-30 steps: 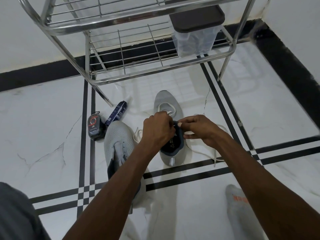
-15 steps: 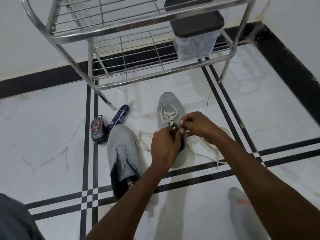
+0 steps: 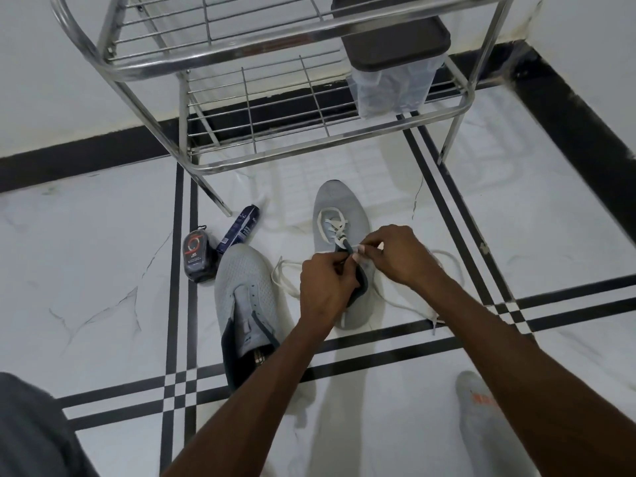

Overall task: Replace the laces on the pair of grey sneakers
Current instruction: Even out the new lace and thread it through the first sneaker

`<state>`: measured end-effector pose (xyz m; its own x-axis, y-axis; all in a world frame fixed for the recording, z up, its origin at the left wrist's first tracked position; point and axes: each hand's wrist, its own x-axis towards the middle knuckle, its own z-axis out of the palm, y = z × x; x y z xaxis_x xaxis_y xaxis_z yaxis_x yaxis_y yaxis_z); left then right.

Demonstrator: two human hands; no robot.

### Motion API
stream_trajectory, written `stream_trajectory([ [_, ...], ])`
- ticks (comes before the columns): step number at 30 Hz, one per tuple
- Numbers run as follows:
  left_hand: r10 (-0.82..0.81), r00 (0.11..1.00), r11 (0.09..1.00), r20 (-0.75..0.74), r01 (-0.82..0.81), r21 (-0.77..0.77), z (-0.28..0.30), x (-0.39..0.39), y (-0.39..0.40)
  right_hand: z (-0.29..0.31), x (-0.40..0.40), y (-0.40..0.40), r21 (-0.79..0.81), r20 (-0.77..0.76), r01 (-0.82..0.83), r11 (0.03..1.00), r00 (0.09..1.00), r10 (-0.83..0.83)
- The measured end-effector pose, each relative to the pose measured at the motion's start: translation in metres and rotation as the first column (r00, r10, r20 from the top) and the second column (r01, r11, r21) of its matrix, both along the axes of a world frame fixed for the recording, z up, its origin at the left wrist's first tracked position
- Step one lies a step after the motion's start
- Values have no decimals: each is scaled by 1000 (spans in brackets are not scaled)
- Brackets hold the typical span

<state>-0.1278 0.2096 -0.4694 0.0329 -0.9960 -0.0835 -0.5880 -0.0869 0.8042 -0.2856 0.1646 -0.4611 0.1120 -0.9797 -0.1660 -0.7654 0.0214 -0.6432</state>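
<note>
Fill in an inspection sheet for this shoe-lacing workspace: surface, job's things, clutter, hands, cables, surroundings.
Surface: white marble floor with black stripes.
Job's things: right sneaker partly laced with white lace; left sneaker unlaced.
Clutter: shoe polish, blue packet beside left sneaker.
Hands: left hand and right hand pinch the lace over the right sneaker.
Cables: nothing seen.
Surroundings: steel rack holding a lidded container; white wall.
</note>
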Motion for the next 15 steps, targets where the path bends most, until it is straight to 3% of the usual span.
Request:
stream_trajectory([
  [3, -1, 1000, 1000, 1, 1, 17, -3, 4, 0, -2, -42, -5, -17, -95, 339, 941, 936, -339],
  [5, 3, 1000, 1000, 4, -3, 28, -5, 4, 3, -5, -66, 0, -60, -155, 419, 906, 893, -423],
  [7, 12, 1000, 999, -6, -12, 32, -5, 5, 5, 0, -58, 7, -33, -112, 377, 926, 919, -378],
  [11, 11, 1000, 1000, -26, -11, 12, -1, 0, 1, 7, -8, 1, -69, 91, -7, 998, 996, 13],
  [15, 36, 999, 999, -6, -36, 12, -1, 5, 3, -3, 5, 3, -58, -30, -45, 997, 999, 44],
])
